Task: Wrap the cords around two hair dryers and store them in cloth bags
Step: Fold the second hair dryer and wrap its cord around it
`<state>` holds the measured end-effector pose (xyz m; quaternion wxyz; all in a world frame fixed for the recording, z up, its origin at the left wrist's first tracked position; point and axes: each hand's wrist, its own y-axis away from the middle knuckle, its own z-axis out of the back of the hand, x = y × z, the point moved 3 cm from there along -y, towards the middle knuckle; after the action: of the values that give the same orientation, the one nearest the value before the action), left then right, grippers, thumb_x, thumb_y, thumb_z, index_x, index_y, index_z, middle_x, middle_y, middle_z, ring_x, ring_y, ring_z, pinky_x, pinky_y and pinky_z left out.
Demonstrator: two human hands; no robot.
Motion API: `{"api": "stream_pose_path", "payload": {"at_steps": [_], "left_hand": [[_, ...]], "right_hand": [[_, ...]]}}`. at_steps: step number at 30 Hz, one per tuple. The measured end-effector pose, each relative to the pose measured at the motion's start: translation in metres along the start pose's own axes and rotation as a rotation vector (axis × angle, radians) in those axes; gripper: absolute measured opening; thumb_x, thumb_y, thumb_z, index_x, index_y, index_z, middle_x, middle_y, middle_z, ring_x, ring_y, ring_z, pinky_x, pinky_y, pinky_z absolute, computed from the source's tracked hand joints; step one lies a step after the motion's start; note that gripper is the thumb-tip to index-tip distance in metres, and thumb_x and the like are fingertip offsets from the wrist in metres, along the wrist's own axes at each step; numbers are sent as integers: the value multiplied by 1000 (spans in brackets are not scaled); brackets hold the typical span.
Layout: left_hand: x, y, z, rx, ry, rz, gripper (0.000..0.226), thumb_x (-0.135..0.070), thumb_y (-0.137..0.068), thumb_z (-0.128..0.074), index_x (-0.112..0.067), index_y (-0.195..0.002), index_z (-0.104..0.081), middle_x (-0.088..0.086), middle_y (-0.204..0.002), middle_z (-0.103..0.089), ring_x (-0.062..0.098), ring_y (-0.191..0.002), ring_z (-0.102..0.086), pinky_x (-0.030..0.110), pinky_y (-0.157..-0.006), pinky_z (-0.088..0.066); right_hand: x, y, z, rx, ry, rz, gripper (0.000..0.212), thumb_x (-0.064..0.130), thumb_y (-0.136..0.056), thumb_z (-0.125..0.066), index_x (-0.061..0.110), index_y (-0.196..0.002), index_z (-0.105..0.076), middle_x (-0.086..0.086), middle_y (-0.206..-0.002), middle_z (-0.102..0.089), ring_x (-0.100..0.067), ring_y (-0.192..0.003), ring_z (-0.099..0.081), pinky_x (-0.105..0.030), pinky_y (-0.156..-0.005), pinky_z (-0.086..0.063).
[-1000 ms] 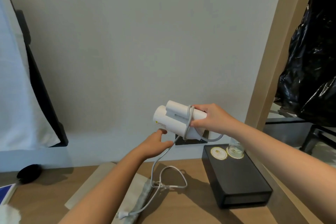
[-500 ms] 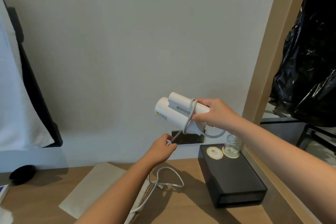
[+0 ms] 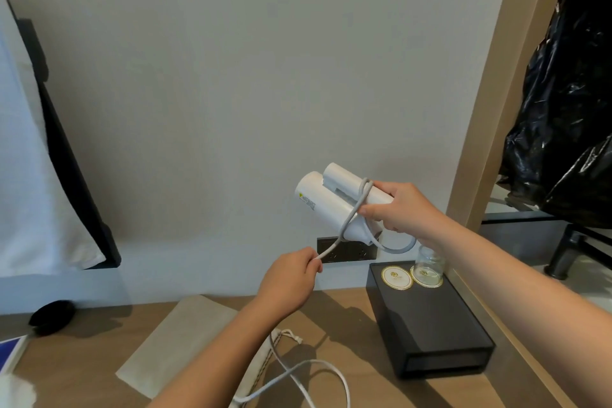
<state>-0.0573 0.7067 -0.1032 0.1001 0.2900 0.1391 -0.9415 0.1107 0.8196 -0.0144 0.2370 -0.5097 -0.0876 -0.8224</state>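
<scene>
Cord (image 3: 335,241) tauter; two hands (image 3: 288,281) (image 3: 397,209), one dryer (image 3: 323,205)

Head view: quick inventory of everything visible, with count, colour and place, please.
hair dryer: one, white, held up before the wall
cord: one, grey, looped round the dryer, trailing onto the desk
cloth bag: one, beige, flat on the desk
box: one, black, desk's right side
coasters: two, white and gold, on the box
glass: one, clear, on the right coaster
wall socket: one, dark, below the dryer
plastic bag: one, black, upper right
right hand: fingers grip the dryer
left hand: fingers pinch the cord
</scene>
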Motion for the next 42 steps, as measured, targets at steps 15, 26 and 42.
{"api": "stream_pose_path", "payload": {"at_steps": [15, 26, 42], "left_hand": [[-30, 18, 10, 14, -354, -238, 27, -36, -101, -35, -21, -90, -54, -4, -81, -59, 14, -72, -55, 28, -63, -45], [-31, 25, 14, 48, -444, -383, 24, -36, -101, -33, -23, -87, -48, -4, -85, -59, 17, -76, -55, 28, -63, -35], [27, -8, 50, -141, -510, -80, 24, -32, -98, -40, -21, -94, -62, -1, -87, -68, 23, -82, -61, 30, -60, -39]], "right_hand": [[-8, -2, -6, -113, -214, -110, 27, 16, -85, -72, 16, -112, -69, -3, -73, -57, -13, -51, -42, -17, -38, -32], [-15, 3, -8, -117, -238, -130, 30, 20, -86, -72, 16, -116, -67, -6, -78, -61, -14, -54, -48, -18, -41, -36], [-19, 16, -14, 81, -156, -83, 11, 16, -87, -70, 19, -97, -71, -4, -67, -53, -10, -44, -37, -21, -41, -30]]}}
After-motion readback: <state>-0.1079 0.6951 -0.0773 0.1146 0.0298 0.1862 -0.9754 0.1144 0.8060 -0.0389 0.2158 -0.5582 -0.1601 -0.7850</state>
